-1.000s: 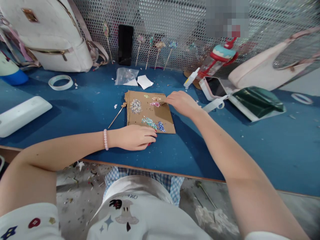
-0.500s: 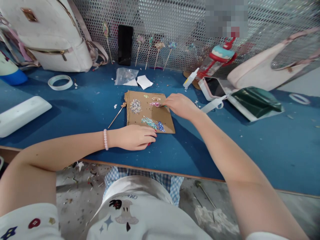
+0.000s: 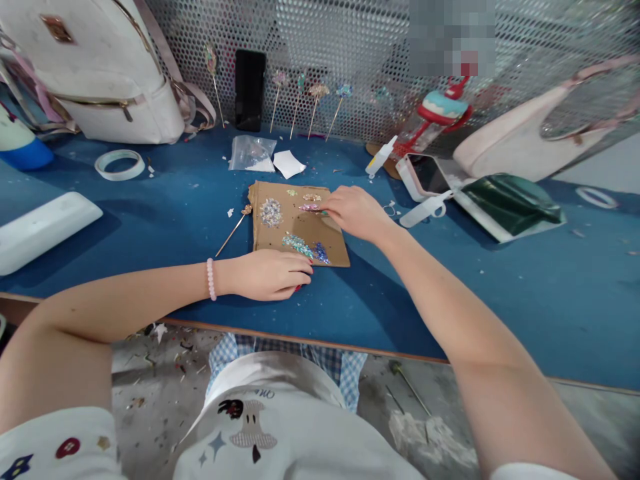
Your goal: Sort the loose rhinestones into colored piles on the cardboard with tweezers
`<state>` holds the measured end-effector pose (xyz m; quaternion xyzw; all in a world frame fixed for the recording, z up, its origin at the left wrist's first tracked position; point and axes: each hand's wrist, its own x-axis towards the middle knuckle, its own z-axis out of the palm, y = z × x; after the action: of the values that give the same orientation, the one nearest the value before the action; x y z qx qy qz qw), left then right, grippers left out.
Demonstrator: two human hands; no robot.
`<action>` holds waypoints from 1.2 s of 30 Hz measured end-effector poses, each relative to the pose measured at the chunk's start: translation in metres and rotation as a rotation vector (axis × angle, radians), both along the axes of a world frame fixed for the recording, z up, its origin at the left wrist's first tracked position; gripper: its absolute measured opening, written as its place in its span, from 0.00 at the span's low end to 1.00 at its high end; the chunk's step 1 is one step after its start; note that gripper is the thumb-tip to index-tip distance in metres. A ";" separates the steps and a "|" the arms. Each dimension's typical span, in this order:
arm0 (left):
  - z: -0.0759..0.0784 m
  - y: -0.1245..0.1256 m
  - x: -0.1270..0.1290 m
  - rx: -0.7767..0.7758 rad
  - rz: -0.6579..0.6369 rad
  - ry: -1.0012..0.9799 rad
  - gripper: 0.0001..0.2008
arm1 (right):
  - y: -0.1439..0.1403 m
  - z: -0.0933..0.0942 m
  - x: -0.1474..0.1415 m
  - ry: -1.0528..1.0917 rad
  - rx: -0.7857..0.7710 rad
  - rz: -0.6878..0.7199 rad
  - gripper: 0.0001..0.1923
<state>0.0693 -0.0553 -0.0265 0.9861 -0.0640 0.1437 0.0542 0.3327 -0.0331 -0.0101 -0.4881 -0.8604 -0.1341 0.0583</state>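
Right fingers: I am pinching my right hand (image 3: 356, 212) fingertips together at the pink bead pile (image 3: 309, 207) on the cardboard sheet (image 3: 327, 237); whether a bead is caught between them I cannot tell.
Left fingers: I am resting my left hand (image 3: 270, 274) curled and closed on the table, just beside the cardboard's near edge; red nails are showing, and I cannot tell whether anything is held inside.
Cardboard: it is lying flat at the middle of the blue table (image 3: 500, 293), carrying a silver bead pile (image 3: 271, 212), a teal bead pile (image 3: 298, 244) and a blue bead pile (image 3: 323, 253).
Hairpin: a gold hairpin stick (image 3: 233, 231) is lying on the table, touching the cardboard's left edge.
Change from earlier: my right hand is sitting slightly nearer the pink pile than a second ago; my left hand is staying put.
Surface: a tape roll (image 3: 119, 164), a white case (image 3: 44, 230), a plastic bag (image 3: 253, 153) and a phone in a pink case (image 3: 427, 175) are lying about.
Room: finished pins (image 3: 314, 100) are leaning on a perforated metal screen (image 3: 325, 40); a white backpack (image 3: 95, 67) is standing at the left.
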 end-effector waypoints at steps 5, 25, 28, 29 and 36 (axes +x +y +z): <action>-0.001 0.000 0.000 -0.003 -0.004 -0.013 0.12 | -0.005 0.003 -0.014 -0.030 -0.017 -0.002 0.22; 0.000 -0.001 0.000 0.003 0.013 0.020 0.12 | -0.005 -0.006 -0.034 0.088 0.012 -0.053 0.20; 0.000 -0.001 0.000 0.011 0.012 0.016 0.12 | -0.001 -0.011 -0.036 0.080 0.004 -0.031 0.19; 0.000 -0.001 -0.001 0.012 0.011 0.012 0.12 | 0.000 -0.013 -0.037 0.080 0.005 -0.027 0.19; 0.000 0.000 -0.001 0.014 0.004 -0.007 0.13 | 0.003 -0.015 -0.038 0.086 0.011 -0.034 0.19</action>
<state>0.0682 -0.0557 -0.0264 0.9860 -0.0634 0.1470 0.0469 0.2951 -0.0306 -0.0246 -0.5078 -0.8479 -0.1185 0.0956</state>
